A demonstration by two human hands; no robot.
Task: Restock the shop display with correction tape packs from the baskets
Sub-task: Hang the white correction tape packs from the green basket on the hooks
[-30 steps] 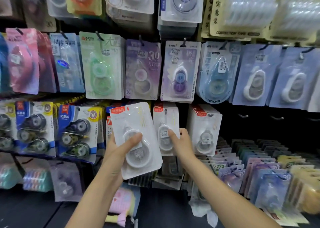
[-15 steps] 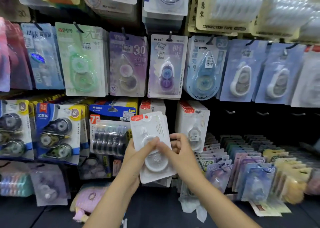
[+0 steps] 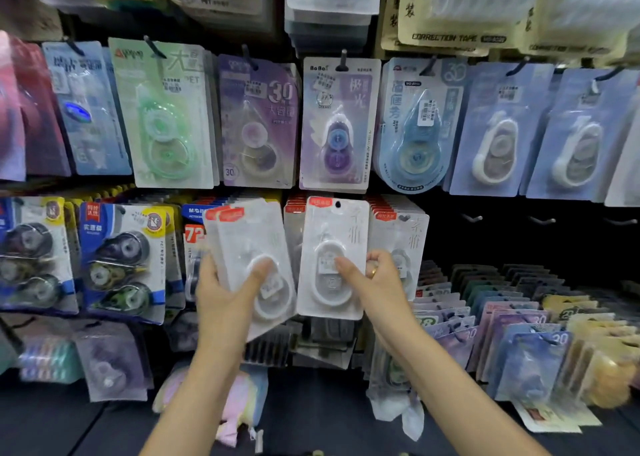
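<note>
Head view, nearest to you: your left hand [image 3: 225,296] is clamped on a small stack of white correction tape packs [image 3: 256,265], thumb pressed across the clear blister on the front, fingers behind. The stack leans to the left, its red corner labels at the top.

Just to the right, your right hand [image 3: 370,282] pinches a single white pack [image 3: 332,258] by its right edge, thumb on the front over the tape case and fingers curled round the back; a ring [image 3: 372,272] shows on one finger. That pack is upright, with its hanging hole at the top, level with the middle row of the display.

Behind it more white packs of the same kind hang on the pegs [image 3: 398,233]. To your left hang blue-carded multi-packs [image 3: 121,261]. To your right three bare hooks [image 3: 542,220] jut from the dark panel, above rows of purple and yellow packs [image 3: 519,344] standing on edge.

Farther up, a row of single packs hangs: green [image 3: 166,116], purple [image 3: 258,123], lilac [image 3: 337,126], blue [image 3: 415,126].
</note>
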